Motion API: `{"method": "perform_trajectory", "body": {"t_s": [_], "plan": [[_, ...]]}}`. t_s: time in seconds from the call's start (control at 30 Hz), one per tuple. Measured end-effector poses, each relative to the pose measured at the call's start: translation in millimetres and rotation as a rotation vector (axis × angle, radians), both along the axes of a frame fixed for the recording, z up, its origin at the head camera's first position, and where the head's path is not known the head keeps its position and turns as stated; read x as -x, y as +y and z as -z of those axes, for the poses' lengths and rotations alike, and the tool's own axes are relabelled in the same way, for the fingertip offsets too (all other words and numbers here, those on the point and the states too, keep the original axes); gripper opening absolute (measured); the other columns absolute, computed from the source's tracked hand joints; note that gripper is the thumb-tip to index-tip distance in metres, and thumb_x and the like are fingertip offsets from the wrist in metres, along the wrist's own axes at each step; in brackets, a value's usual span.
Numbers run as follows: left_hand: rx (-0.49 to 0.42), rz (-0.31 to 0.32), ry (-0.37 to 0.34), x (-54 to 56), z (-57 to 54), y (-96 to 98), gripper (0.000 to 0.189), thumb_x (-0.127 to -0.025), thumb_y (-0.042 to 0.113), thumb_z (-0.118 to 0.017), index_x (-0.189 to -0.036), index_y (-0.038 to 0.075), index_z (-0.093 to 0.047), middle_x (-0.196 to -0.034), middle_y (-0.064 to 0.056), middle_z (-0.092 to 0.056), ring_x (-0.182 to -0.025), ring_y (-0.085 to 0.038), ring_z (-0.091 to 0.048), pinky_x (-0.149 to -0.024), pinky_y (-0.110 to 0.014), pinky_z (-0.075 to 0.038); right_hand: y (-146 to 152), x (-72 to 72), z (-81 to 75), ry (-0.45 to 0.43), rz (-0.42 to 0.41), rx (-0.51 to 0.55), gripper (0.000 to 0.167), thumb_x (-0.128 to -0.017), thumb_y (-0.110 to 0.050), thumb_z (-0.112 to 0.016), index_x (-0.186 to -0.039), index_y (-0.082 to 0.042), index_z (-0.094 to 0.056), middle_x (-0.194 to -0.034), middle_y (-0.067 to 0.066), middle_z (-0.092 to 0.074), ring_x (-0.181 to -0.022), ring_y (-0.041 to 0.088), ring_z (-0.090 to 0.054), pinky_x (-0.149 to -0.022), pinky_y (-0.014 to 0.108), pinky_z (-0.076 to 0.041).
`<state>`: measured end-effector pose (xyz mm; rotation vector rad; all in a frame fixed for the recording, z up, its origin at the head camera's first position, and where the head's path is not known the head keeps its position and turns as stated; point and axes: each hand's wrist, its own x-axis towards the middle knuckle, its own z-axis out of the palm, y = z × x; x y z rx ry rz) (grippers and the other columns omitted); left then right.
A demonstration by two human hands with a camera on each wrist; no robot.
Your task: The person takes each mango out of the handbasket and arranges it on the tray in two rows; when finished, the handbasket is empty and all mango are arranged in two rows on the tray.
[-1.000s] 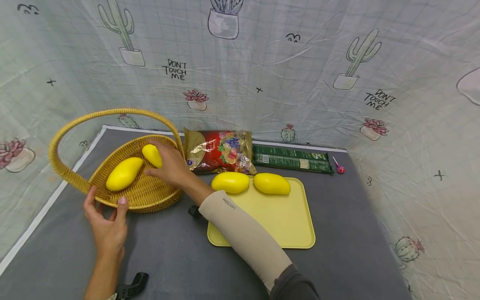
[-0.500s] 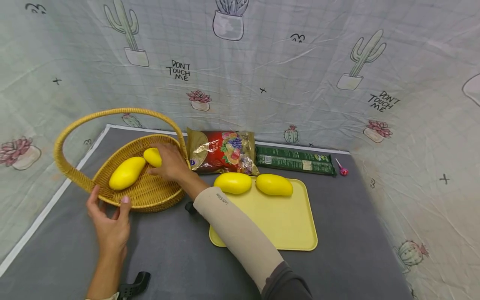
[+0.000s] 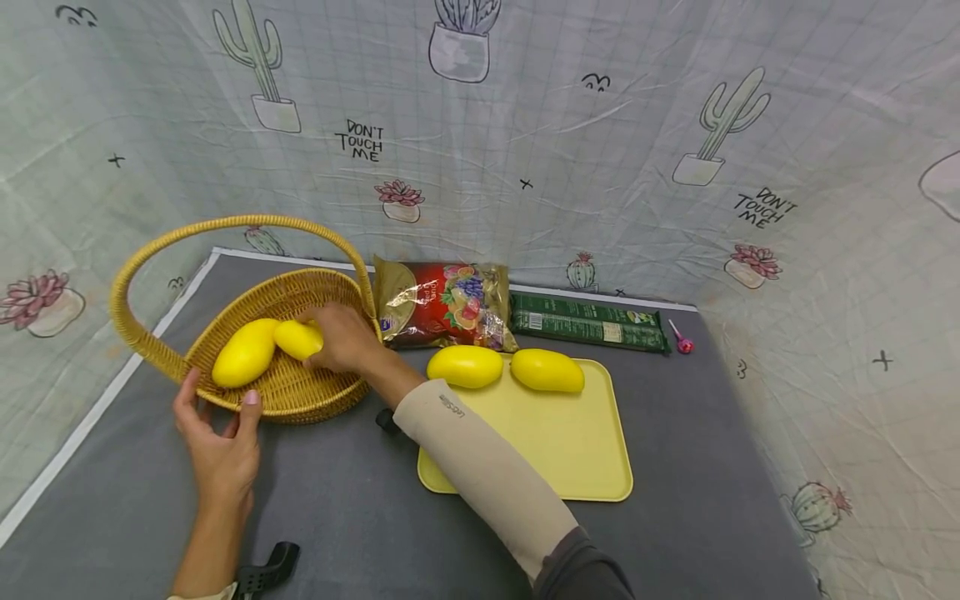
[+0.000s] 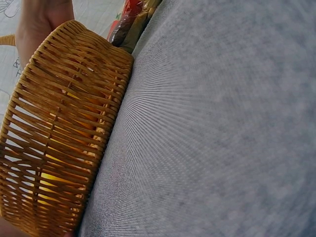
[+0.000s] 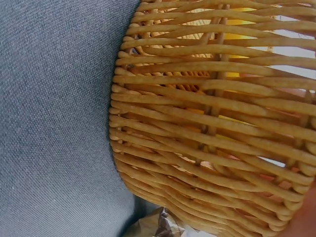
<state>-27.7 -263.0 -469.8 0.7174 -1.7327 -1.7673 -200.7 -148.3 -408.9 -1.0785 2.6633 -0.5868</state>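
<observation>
A woven wicker basket point(image 3: 296, 404) with a tall hooped handle stands at the left of the table in the head view. One yellow mango point(image 3: 245, 353) lies inside on its left. Beside it is a second mango point(image 3: 297, 340), held by my right hand point(image 3: 343, 337), which reaches in over the right rim. My left hand point(image 3: 219, 454) holds the front-left rim, thumb on top and fingers on the outer side. Through the weave point(image 4: 69, 108) in the left wrist view, bits of yellow show. The right wrist view has the basket's side point(image 5: 212, 113) close up, with the right fingers mostly hidden.
Two more mangoes point(image 3: 465, 367) lie along the far edge of a yellow tray point(image 3: 555, 442). Behind them are a red and gold candy bag point(image 3: 442, 304) and a long green packet point(image 3: 588, 321). A pink lollipop point(image 3: 683, 343) is at the far right, before the hanging cloth.
My right hand has brought its mango lower and nearer in the basket, up against the other one, which has shifted slightly left. The left hand keeps its hold on the rim.
</observation>
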Motion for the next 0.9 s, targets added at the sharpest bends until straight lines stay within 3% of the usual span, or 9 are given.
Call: {"method": "perform_trajectory", "body": {"t_s": [0.27, 0.43, 0.63, 0.9], "plan": [[0.006, -0.010, 0.003, 1.0, 0.9, 0.4, 0.080, -0.102, 0.014, -0.070, -0.165, 0.035, -0.026, -0.173, 0.003, -0.013, -0.159, -0.020, -0.015, -0.129, -0.048, -0.021, 7, -6.4, -1.6, -0.033, -0.060, -0.018, 0.069, -0.086, -0.035, -0.091, -0.148, -0.032, -0.061, -0.150, -0.012, -0.061, -0.137, 0.009, -0.055, -0.110, 0.023, -0.042], [0.005, -0.008, 0.012, 1.2, 1.4, -0.8, 0.080, -0.101, 0.015, -0.071, -0.165, 0.034, -0.026, -0.173, 0.003, -0.013, -0.159, -0.020, -0.015, -0.129, -0.048, -0.022, 12, -11.5, -1.8, 0.013, -0.104, -0.002, 0.069, -0.086, -0.036, -0.091, -0.148, -0.031, -0.061, -0.150, -0.013, -0.062, -0.139, 0.009, -0.054, -0.113, 0.023, -0.040], [-0.008, -0.003, 0.017, 1.0, 0.5, -0.5, 0.080, -0.101, 0.014, -0.070, -0.165, 0.034, -0.026, -0.173, 0.003, -0.012, -0.159, -0.020, -0.014, -0.129, -0.048, -0.022, 23, -18.8, -4.2, 0.056, -0.137, 0.092, 0.068, -0.089, -0.033, -0.088, -0.151, -0.026, -0.060, -0.150, -0.009, -0.063, -0.140, 0.011, -0.054, -0.119, 0.024, -0.036], [-0.017, 0.001, 0.023, 1.5, 1.0, -0.5, 0.080, -0.101, 0.014, -0.070, -0.165, 0.034, -0.026, -0.174, 0.002, -0.012, -0.159, -0.020, -0.015, -0.130, -0.047, -0.021, 41, -29.3, -10.6, 0.053, -0.072, 0.295, 0.071, -0.088, -0.032, -0.090, -0.152, -0.026, -0.060, -0.149, -0.007, -0.064, -0.136, 0.009, -0.057, -0.114, 0.023, -0.040]]}}
